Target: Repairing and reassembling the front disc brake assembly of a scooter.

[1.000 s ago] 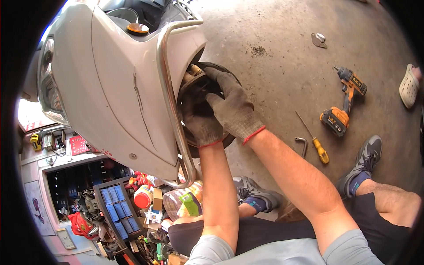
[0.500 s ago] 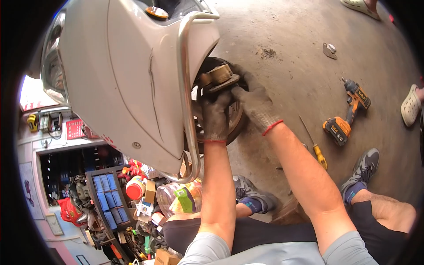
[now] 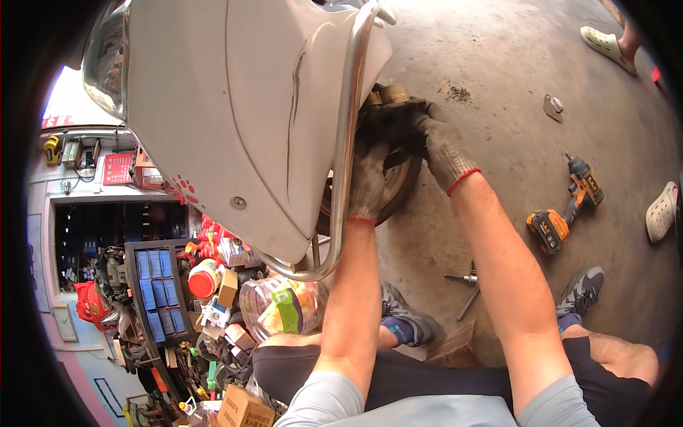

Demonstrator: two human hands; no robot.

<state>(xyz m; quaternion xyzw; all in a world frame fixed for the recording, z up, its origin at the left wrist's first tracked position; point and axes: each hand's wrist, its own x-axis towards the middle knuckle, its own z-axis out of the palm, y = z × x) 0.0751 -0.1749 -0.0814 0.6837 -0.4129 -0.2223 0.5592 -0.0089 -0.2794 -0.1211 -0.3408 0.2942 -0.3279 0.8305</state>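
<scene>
In the head view, a scooter's scratched white front panel [image 3: 263, 142] with a chrome guard [image 3: 343, 164] stands beside its front wheel [image 3: 398, 192]. My gloved left hand [image 3: 370, 178] reaches up under a dark metal part [image 3: 395, 117] with brass-coloured cylinders at the wheel arch; its fingertips are lost in shadow. My gloved right hand [image 3: 445, 149] has its fingers closed on that part's right side.
An orange cordless impact driver [image 3: 580, 199] and a metal plate [image 3: 551, 108] lie on the floor [image 3: 484, 64], near dark tools [image 3: 469, 292]. Another person's clog-clad feet [image 3: 605, 46] [image 3: 660, 211] are at right. Cluttered boxes, jars and blue bins [image 3: 156, 292] fill the lower left.
Both hands and the metal part have shifted up and rightward in view, along with the scooter. Another person's foot has come further into view at top right. The yellow screwdriver is now hidden.
</scene>
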